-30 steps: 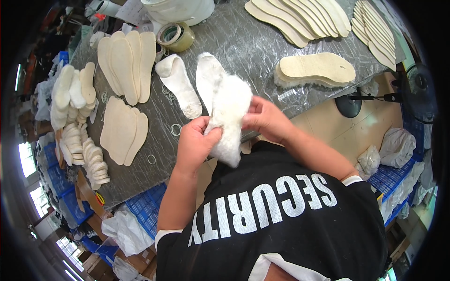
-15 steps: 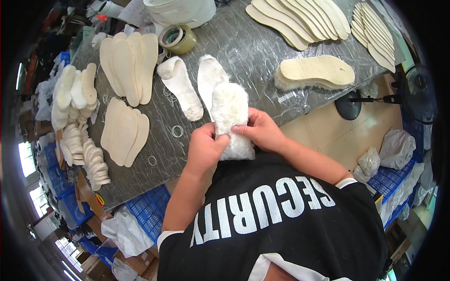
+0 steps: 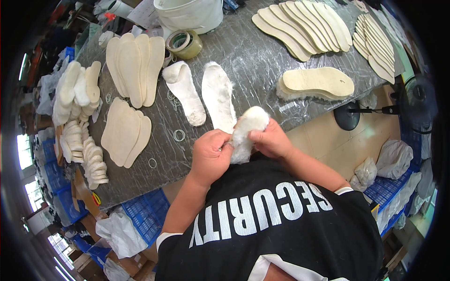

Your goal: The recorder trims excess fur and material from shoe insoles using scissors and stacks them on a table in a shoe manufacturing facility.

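Both hands (image 3: 211,157) (image 3: 275,140) clamped on a fluffy white insole (image 3: 251,122), the left apparently at its edge, grey table (image 3: 253,56) beyond.

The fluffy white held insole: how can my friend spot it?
Find the grey, plastic-covered table. By its near edge, look between the bare left hand and bare right hand. The fluffy white insole is the only one held; nearby white insoles lie on the table.

black shirt (image 3: 304,248) | white block lettering (image 3: 260,210) | white collar (image 3: 276,262) | white sleeve trim (image 3: 344,190)

One word in bold white upside-down capitals (image 3: 260,204) across the black shirt (image 3: 290,243)
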Tool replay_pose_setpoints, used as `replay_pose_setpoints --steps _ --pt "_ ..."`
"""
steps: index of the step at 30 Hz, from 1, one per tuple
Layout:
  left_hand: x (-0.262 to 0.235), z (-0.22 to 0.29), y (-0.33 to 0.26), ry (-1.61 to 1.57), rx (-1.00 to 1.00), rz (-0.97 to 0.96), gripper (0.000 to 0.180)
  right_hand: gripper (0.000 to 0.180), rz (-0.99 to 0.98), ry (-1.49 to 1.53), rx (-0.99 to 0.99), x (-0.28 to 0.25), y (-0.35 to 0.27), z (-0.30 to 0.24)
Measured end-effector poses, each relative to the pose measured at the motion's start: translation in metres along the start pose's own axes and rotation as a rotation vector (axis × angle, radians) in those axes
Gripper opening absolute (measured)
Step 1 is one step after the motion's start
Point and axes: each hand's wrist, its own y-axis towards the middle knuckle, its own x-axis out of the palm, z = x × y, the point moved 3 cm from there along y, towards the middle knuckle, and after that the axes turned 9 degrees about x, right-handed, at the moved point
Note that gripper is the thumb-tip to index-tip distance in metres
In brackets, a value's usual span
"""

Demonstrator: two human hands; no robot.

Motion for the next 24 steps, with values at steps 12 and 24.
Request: replay_pose_setpoints --steps 12,24 --pt "0.014 0.018 0.008 0.108 0.334 -0.076 0.007 0.026 -0.185 0.221 0.094 -0.008 -0.004 -0.002" --pt "0.016 0.012 0.009 0.342 0.269 -0.159 0.009 0.049 0.095 -0.938 -0.499 0.017 -0.010 -0.053"
